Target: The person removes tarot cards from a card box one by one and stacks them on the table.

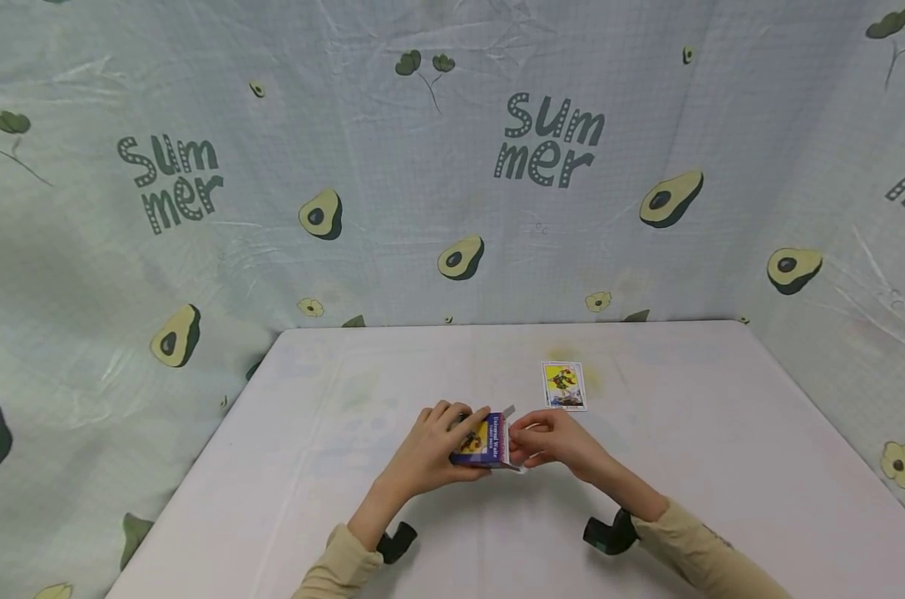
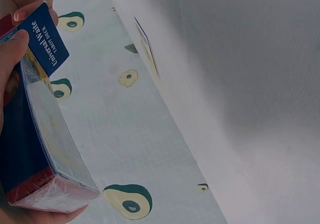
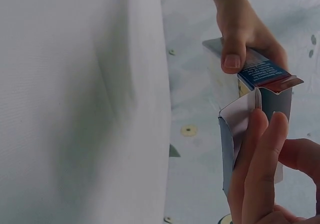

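My left hand (image 1: 437, 445) grips a blue tarot deck box (image 1: 482, 441), thumb and fingers around its sides. Its printed blue flap (image 2: 46, 41) is lifted and stands out from the opening in the left wrist view. Right at that open end, my right hand (image 1: 550, 437) has its fingertips on the rim and flaps. Two of its fingers reach up against the box's pale inner flaps (image 3: 240, 108) in the right wrist view, a third bends beside them. Whether they pinch a flap or something inside, I cannot tell. Clear plastic wrap (image 2: 67, 139) clings to the box.
A single tarot card (image 1: 564, 386) with a yellow picture lies on the white table (image 1: 348, 399), beyond my right hand. Behind the table and at its sides hangs a pale cloth (image 1: 393, 166) printed with avocados and "summer". Each of my wrists carries a black camera (image 1: 611, 532).
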Tool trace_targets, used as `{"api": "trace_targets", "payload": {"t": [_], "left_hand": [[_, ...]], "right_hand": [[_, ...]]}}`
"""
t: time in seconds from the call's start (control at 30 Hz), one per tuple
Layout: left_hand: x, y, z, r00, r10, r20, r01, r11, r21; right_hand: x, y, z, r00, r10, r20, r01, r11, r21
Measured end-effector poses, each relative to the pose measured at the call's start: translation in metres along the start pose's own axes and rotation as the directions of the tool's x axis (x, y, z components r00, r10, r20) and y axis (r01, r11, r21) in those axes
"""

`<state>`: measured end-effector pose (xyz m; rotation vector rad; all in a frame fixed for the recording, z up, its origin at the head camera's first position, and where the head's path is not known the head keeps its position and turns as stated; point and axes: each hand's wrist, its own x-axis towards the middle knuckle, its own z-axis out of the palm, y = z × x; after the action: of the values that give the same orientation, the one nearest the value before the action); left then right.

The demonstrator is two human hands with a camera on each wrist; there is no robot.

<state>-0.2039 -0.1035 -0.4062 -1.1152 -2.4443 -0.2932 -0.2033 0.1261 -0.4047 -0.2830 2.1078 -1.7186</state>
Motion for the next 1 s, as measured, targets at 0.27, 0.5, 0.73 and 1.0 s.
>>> {"api": "trace_targets", "payload": {"t": [0.27,0.5,0.73,1.0], "left_hand": [[0.0007,0.0013,-0.0001,1.0,-0.014,0.02,0.014,1.0,-0.005],[0.0037,0.0044,0.0003,1.0,-0.016,0.026,0.016,1.0,-0.013],[0.0049,0.0064,0.0017,0.999,-0.021,0.037,0.022,1.0,-0.02],[0.0057,0.0072,0.0033,1.0,-0.007,0.013,0.008,1.0,-0.026]], "right_hand": [[0.0024,-0.0018,0.0039,1.0,0.027,-0.01,-0.027,1.0,0.002],[0.0063,0.0042,0.0051,0.999,0.042,-0.02,-0.042,0.999,0.009],[0.0063,0.0062,0.0049,0.999,0.05,-0.022,-0.049,0.999,0.008],[0.0021,0.0041,0.0027,0.999,0.039,-0.02,-0.039,0.999,0.016]]}}
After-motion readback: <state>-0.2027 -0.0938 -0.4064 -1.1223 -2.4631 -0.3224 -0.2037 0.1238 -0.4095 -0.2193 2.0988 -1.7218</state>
